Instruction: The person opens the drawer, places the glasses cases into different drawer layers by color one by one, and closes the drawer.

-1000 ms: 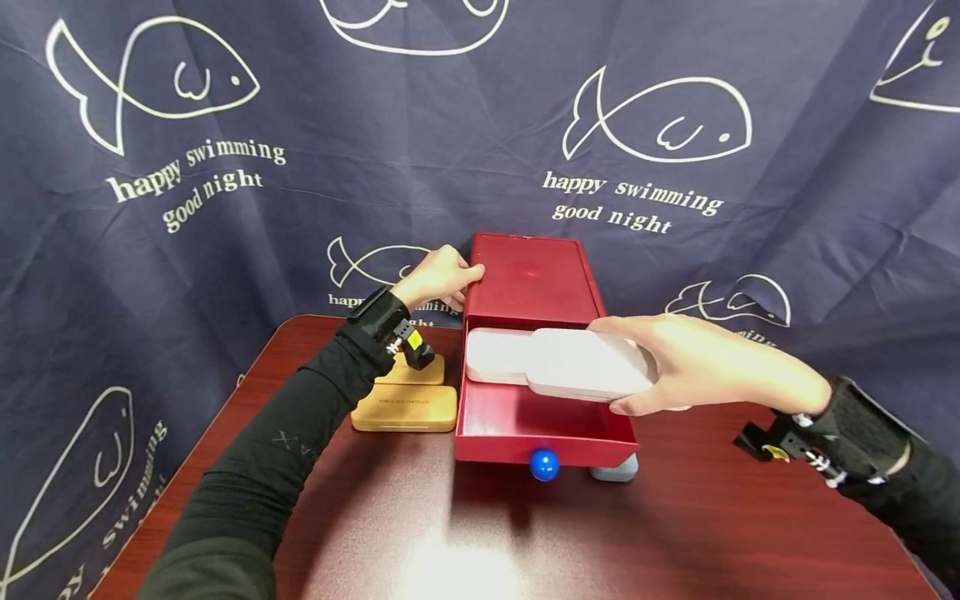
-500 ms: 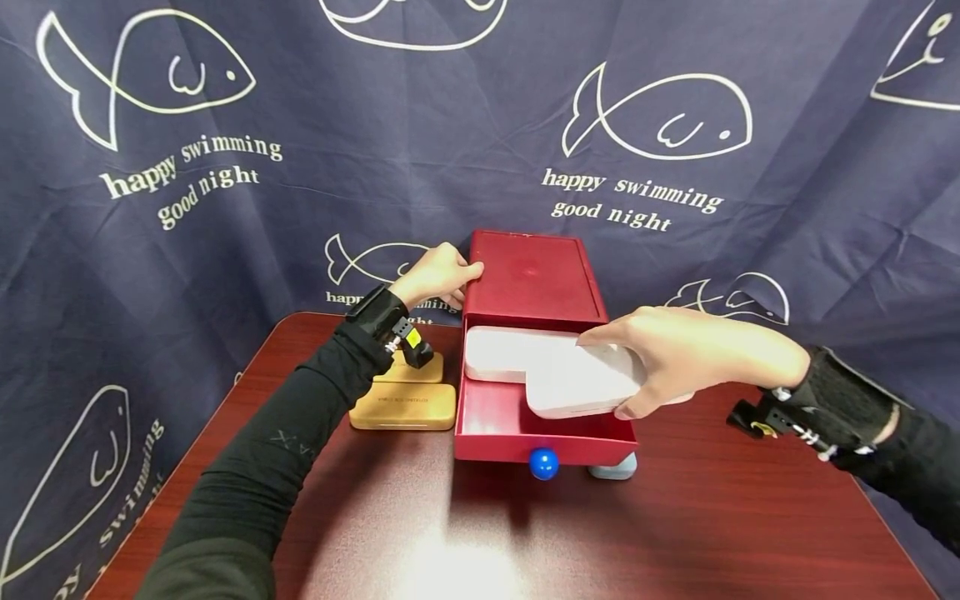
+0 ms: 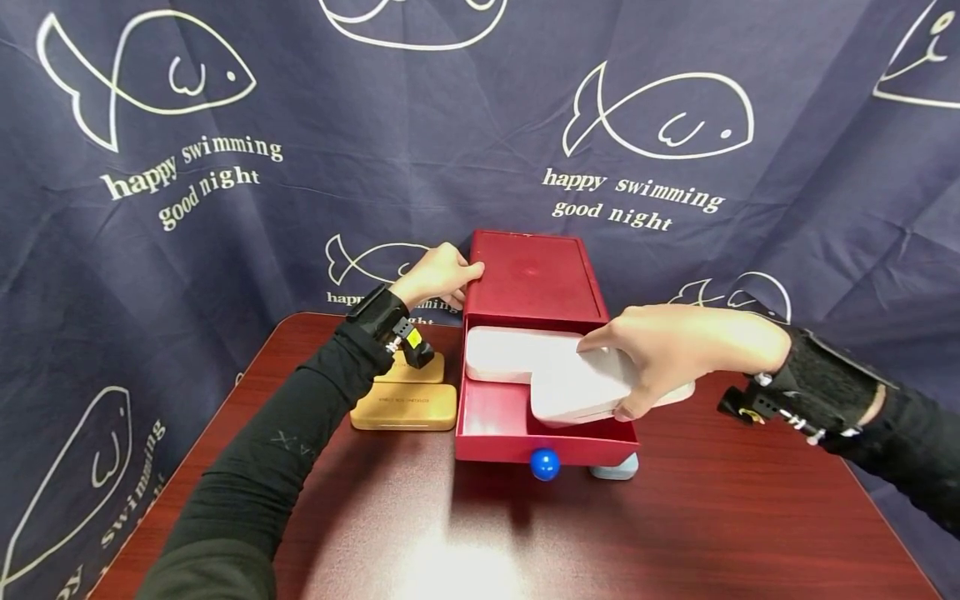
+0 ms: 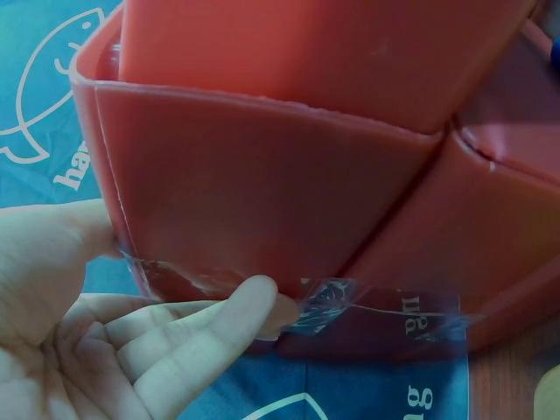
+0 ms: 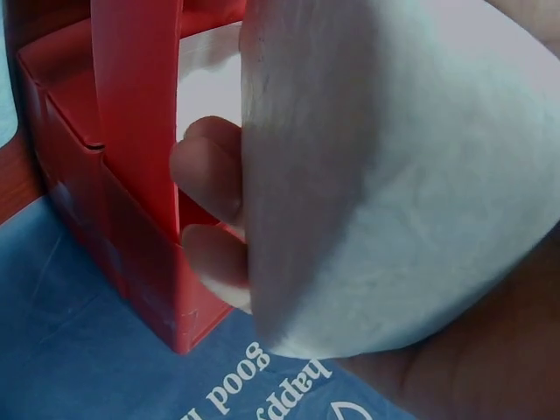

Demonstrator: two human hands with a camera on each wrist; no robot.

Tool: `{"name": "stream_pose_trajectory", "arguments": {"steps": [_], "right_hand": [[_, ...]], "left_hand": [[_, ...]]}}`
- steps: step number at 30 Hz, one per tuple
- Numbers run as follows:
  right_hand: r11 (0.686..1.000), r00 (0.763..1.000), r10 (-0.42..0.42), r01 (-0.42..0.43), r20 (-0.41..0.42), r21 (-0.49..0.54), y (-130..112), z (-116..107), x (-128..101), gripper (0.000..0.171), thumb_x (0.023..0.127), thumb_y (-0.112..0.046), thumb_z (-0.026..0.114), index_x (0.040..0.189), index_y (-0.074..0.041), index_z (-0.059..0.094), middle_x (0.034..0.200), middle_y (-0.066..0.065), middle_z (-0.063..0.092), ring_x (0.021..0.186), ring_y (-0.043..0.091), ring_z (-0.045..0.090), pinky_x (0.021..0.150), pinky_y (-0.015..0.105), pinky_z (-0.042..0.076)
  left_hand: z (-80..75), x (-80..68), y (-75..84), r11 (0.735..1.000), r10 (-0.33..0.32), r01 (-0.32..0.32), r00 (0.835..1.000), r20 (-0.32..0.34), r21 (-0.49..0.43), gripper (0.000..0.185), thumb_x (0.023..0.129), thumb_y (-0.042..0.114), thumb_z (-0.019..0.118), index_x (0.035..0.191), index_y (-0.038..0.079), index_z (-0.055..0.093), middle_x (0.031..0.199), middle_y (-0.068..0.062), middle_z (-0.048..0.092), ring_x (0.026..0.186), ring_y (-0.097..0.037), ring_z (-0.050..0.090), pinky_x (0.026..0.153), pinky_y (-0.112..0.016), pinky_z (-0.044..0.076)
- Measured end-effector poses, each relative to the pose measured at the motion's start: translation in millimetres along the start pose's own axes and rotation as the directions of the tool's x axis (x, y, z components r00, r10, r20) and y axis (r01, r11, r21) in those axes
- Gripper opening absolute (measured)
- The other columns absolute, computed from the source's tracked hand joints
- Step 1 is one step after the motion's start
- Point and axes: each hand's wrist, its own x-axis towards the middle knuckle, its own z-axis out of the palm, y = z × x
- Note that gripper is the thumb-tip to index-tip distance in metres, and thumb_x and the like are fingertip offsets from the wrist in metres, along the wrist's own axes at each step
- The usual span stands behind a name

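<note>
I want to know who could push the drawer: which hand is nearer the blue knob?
Right. The right hand grips a white case over the drawer, behind and rightward of the blue knob; the left hand is farther back, beside the red box.

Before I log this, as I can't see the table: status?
Right hand grips front white case over open drawer. Left hand touches left side of red box. Second white case occupies drawer's back.

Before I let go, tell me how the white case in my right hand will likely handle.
The white case is probably stiff: it shows no sag in the right hand. It may be fairly light for its size, since that one hand holds it by one end. Its broad, flat top suggests it would slide rather than roll.
</note>
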Motion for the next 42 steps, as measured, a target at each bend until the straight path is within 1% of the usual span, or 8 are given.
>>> {"name": "stream_pose_trajectory", "arguments": {"steps": [5,10,13,16,23,29,33,42], "right_hand": [[1.0,0.999,-0.019,0.02,0.045,-0.018,-2,-2,5,0.071,0.068,-0.041,0.087,0.128,-0.011,0.066,0.071,-0.01,0.055,0.066,0.009,0.048,0.059,0.025,0.044],[0.998,0.997,-0.043,0.046,0.068,-0.042,-8,-2,12,0.054,0.069,-0.043,0.087,0.112,-0.016,0.068,0.072,-0.01,0.056,0.065,0.008,0.049,0.059,0.025,0.044],[0.999,0.995,-0.026,0.029,0.092,-0.036,-13,-2,15,0.044,0.07,-0.041,0.086,0.101,-0.018,0.065,0.072,-0.009,0.055,0.065,0.009,0.048,0.057,0.025,0.041],[0.999,0.995,0.003,0.001,0.103,-0.039,-17,-1,16,0.042,0.07,-0.04,0.086,0.096,-0.018,0.062,0.072,-0.007,0.053,0.065,0.01,0.048,0.056,0.025,0.04],[0.997,0.997,0.016,-0.01,0.082,-0.075,-21,0,17,0.045,0.07,-0.04,0.086,0.101,-0.018,0.062,0.074,-0.007,0.054,0.067,0.011,0.05,0.056,0.025,0.041],[0.999,0.998,0.028,-0.025,0.058,-0.045,-21,5,16,0.053,0.069,-0.042,0.087,0.108,-0.017,0.062,0.081,-0.007,0.057,0.073,0.01,0.052,0.06,0.025,0.045],[0.999,0.999,0.03,-0.028,0.045,-0.042,-21,8,16,0.057,0.069,-0.042,0.087,0.114,-0.017,0.062,0.084,-0.006,0.058,0.075,0.01,0.053,0.062,0.026,0.046],[1.0,0.998,0.026,-0.026,0.05,0.007,-25,15,25,0.053,0.074,-0.04,0.085,0.113,-0.015,0.06,0.084,-0.005,0.057,0.076,0.011,0.052,0.063,0.025,0.045]], "left_hand": [[0.1,-0.6,0.4,1.0,-0.003,0.003,1.0,0.0,0.001,0.037,0.102,0.026,0.057,0.098,-0.006,0.074,0.09,-0.018,0.078,0.068,-0.018,0.077,0.075,-0.041,0.066],[0.9,0.4,0.7,1.0,-0.008,0.008,1.0,-0.008,0.009,0.036,0.102,0.026,0.057,0.098,-0.006,0.074,0.09,-0.019,0.078,0.068,-0.018,0.077,0.073,-0.038,0.066],[1.5,1.1,0.9,1.0,-0.012,0.012,1.0,-0.012,0.011,0.036,0.102,0.026,0.057,0.098,-0.005,0.074,0.09,-0.018,0.078,0.067,-0.017,0.077,0.069,-0.034,0.066],[1.7,0.6,1.5,1.0,-0.016,0.016,1.0,-0.011,0.012,0.036,0.101,0.027,0.057,0.099,-0.005,0.074,0.089,-0.018,0.078,0.067,-0.016,0.077,0.068,-0.034,0.066],[0.8,0.4,1.0,1.0,-0.013,0.013,1.0,-0.007,0.009,0.037,0.102,0.026,0.056,0.1,-0.006,0.074,0.09,-0.019,0.078,0.064,-0.015,0.076,0.074,-0.039,0.066],[0.5,0.0,0.7,1.0,-0.007,0.007,1.0,-0.007,0.017,0.037,0.102,0.026,0.056,0.098,-0.006,0.074,0.088,-0.018,0.078,0.064,-0.015,0.076,0.076,-0.041,0.066],[-0.3,-1.2,1.3,1.0,-0.007,0.007,1.0,-0.011,0.029,0.038,0.102,0.026,0.056,0.097,-0.007,0.074,0.086,-0.018,0.078,0.064,-0.015,0.076,0.074,-0.039,0.066],[0.7,-3.8,2.8,1.0,-0.003,0.003,1.0,-0.013,0.014,0.037,0.102,0.026,0.056,0.1,-0.007,0.074,0.09,-0.019,0.078,0.065,-0.015,0.076,0.07,-0.035,0.066]]}}
